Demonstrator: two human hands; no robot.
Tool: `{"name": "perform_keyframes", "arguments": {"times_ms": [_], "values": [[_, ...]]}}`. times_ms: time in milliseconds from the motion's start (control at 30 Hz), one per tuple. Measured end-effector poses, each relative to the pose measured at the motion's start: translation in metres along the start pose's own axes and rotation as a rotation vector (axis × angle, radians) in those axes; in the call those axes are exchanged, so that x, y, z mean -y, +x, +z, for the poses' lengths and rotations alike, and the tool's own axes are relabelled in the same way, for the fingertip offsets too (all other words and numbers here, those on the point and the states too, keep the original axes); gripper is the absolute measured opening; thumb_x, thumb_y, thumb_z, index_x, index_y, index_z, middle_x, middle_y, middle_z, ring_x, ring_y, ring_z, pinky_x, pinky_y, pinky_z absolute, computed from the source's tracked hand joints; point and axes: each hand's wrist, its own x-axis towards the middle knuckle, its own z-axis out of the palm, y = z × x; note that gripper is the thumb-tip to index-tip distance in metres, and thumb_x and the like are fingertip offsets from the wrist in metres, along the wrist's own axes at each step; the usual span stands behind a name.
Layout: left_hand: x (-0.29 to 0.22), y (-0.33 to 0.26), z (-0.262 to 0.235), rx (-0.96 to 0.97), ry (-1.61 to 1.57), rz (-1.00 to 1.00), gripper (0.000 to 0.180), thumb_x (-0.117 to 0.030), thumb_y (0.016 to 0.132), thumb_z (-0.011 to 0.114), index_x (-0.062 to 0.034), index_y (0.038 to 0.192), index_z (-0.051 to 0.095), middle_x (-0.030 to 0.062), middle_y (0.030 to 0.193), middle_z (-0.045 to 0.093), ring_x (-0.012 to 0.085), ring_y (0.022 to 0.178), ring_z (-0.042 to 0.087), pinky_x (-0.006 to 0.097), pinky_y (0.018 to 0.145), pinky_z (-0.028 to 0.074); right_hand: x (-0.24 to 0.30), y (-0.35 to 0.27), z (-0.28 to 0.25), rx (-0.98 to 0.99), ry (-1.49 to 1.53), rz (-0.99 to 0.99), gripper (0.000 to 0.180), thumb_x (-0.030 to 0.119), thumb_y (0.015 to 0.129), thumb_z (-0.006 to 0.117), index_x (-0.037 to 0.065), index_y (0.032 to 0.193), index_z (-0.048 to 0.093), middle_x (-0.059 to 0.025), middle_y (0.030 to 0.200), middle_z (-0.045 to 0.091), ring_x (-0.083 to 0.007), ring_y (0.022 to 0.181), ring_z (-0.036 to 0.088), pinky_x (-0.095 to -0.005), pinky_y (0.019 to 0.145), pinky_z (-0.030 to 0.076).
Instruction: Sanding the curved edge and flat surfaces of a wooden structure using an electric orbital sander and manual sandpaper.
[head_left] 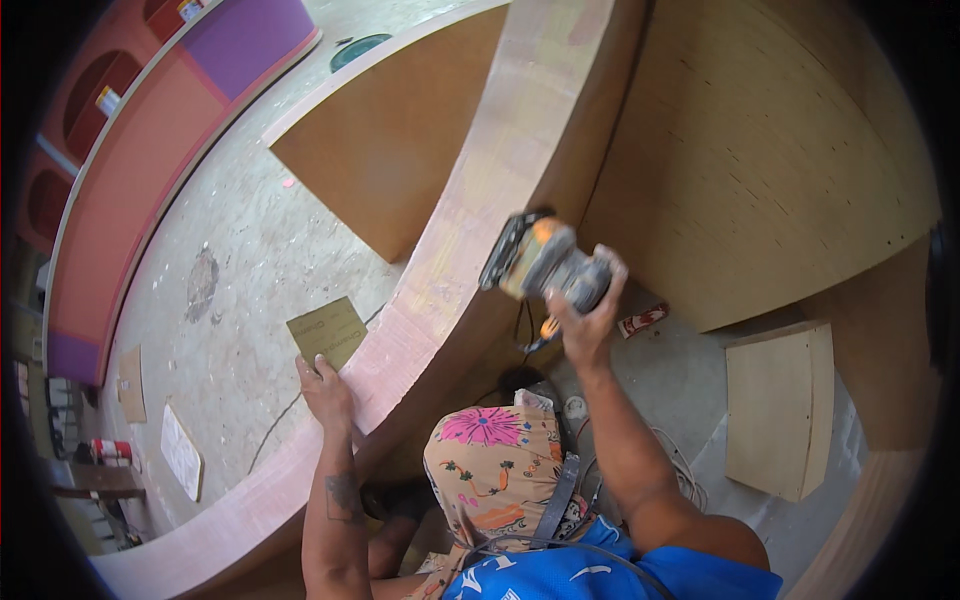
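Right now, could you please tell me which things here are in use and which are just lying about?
In use:
- power tool gripped in the right hand
- sheet of sandpaper held by the left hand
- curved wooden top under both

Lying about:
- small wooden panel
- red-and-white packet
- flat scraps on the floor

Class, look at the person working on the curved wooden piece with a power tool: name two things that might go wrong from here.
1. The right hand alone holds the power tool raised beside the curved wooden top; it might slip or twist.
2. The left hand, with a sheet of sandpaper, rests on that top's edge, possibly in the tool's way.
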Motion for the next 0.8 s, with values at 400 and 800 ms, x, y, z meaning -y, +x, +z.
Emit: {"name": "perform_keyframes", "arguments": {"times_ms": [400,800], "values": [[0.036,0.013,-0.007,0.000,0.083,-0.154,0.035,-0.029,0.102,0.043,-0.0063,0.128,0.050,0.0302,0.104,0.068,0.0487,0.099,0.064,0.054,0.085,0.049,0.065,-0.004,-0.012,0.671,-0.376,-0.506,0.066,0.013,0.064,0.084,0.014,0.124,0.057,-0.0139,0.117,0.057,-0.0339,0.105,0.063,-0.0434,0.086,0.055],[0.032,0.006,-0.031,0.012,0.017,-0.152,0.038,-0.031,0.103,0.041,-0.0078,0.133,0.046,0.0305,0.103,0.068,0.0490,0.098,0.064,0.056,0.086,0.049,0.264,0.085,0.074,1.388,-1.436,-0.987,0.041,0.027,0.088,0.065,0.024,0.129,0.061,-0.0130,0.121,0.060,-0.0352,0.099,0.068,-0.0443,0.084,0.055]]}}
